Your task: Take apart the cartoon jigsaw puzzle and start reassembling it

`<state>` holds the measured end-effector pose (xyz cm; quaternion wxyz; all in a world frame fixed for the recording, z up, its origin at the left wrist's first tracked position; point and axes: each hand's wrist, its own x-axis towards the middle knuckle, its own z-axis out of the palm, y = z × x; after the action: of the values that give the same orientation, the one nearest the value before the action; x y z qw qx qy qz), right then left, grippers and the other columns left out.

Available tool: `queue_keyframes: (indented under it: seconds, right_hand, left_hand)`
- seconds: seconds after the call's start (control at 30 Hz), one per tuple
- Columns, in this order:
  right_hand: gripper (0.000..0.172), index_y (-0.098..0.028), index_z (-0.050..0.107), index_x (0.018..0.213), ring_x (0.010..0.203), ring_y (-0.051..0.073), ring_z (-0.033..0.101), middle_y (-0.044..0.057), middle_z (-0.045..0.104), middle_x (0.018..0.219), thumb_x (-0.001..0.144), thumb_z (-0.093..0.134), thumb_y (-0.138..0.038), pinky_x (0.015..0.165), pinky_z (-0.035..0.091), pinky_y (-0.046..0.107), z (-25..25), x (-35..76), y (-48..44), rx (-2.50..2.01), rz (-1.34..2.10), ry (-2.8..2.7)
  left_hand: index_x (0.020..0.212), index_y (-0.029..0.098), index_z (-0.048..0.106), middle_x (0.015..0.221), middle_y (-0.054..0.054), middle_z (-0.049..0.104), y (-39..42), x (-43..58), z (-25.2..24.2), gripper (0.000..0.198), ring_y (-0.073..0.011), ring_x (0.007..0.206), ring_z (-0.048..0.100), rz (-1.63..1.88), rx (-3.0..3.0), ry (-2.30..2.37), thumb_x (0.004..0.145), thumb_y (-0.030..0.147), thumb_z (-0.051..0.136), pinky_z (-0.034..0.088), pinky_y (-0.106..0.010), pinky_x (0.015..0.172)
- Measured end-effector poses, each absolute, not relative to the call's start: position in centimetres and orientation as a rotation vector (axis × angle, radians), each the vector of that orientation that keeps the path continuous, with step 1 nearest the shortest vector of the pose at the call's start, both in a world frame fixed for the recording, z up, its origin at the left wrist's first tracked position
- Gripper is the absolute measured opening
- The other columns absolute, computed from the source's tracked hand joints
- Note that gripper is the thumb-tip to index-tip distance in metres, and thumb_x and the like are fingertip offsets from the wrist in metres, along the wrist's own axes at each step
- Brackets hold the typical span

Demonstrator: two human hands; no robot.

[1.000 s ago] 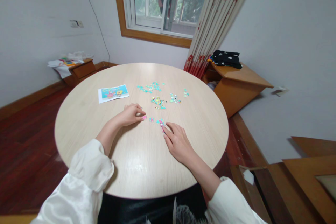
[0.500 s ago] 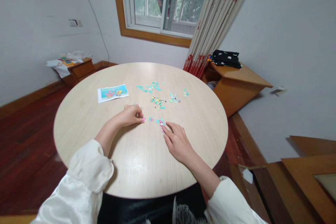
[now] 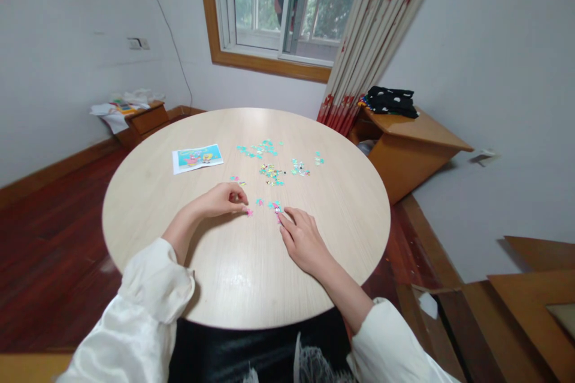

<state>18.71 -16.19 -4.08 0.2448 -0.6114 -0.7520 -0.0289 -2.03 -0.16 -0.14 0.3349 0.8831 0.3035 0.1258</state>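
Thumb and fingers of my left hand [image 3: 224, 199] are pinched at a small pink jigsaw puzzle piece [image 3: 250, 213], which shows just past the fingertips, low over or on the table. My right hand [image 3: 303, 236] lies with fingers stretched apart, the index fingertip touching a small cluster of joined puzzle pieces [image 3: 275, 207] in pink and turquoise with an eye print. Between the hands lies a pink and turquoise puzzle piece [image 3: 259, 202]. A few pink and yellow puzzle pieces [image 3: 235, 179] rest just beyond my left hand.
Further back on the round table [image 3: 233, 287] are a turquoise pile of pieces [image 3: 263, 148], a mixed yellow pile [image 3: 271, 172] and smaller groups to the right. A printed cartoon picture [image 3: 197, 158] lies at the left. A wooden cabinet [image 3: 404, 149] stands beyond the right edge.
My left hand has shifted slightly towards me and to the right, with the pink puzzle piece at its fingertips. The right hand stays at the joined pieces. The view has turned slightly.
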Motion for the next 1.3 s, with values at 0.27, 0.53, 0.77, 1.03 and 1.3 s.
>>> queue_keyframes:
  seconds: [0.27,0.53,0.77,1.03,1.3]
  right_hand:
    - [0.037,-0.019,0.058,0.126,0.116,0.028,0.050,0.017,0.057,0.124,0.093,0.041,-0.020,0.094,0.044,0.050,-4.1,18.7,-16.2,-1.663,-0.081,-2.054]
    - [0.037,-0.019,0.057,0.127,0.117,0.027,0.050,0.016,0.057,0.124,0.092,0.043,-0.019,0.095,0.043,0.049,-4.2,18.7,-16.2,-1.678,-0.080,-2.052]
    - [0.038,-0.019,0.056,0.128,0.118,0.027,0.049,0.017,0.057,0.124,0.092,0.044,-0.019,0.096,0.043,0.049,-4.2,18.7,-16.2,-1.688,-0.072,-2.049]
    - [0.037,-0.019,0.057,0.126,0.117,0.027,0.049,0.017,0.057,0.125,0.093,0.042,-0.020,0.095,0.043,0.050,-4.4,18.8,-16.1,-1.677,-0.078,-2.052]
    - [0.037,-0.017,0.057,0.126,0.117,0.027,0.049,0.016,0.057,0.125,0.093,0.041,-0.020,0.095,0.042,0.049,-4.2,18.7,-16.2,-1.688,-0.072,-2.057]
  left_hand:
    - [0.083,0.017,0.069,0.078,-0.003,0.063,0.0,-2.0,-0.6,0.023,-0.0141,0.068,0.051,0.242,2.339,0.717,0.069,0.033,0.064,0.040,-0.026,0.063]
    - [0.077,0.014,0.065,0.074,-0.003,0.060,-1.1,-0.9,-0.8,0.018,-0.0130,0.066,0.051,0.293,2.275,0.708,0.072,0.031,0.062,0.040,-0.026,0.061]
    - [0.080,0.016,0.066,0.076,-0.002,0.059,-1.8,-0.3,-0.4,0.019,-0.0134,0.067,0.051,0.366,2.337,0.729,0.069,0.032,0.068,0.039,-0.026,0.064]
    - [0.081,0.016,0.067,0.069,0.000,0.059,-1.3,-0.9,0.0,0.021,-0.0151,0.065,0.051,0.258,2.410,0.921,0.066,0.031,0.069,0.038,-0.026,0.061]
    - [0.078,0.015,0.065,0.069,-0.002,0.059,-1.5,-0.6,-0.3,0.014,-0.0148,0.064,0.052,0.261,2.383,0.879,0.070,0.026,0.059,0.040,-0.027,0.062]
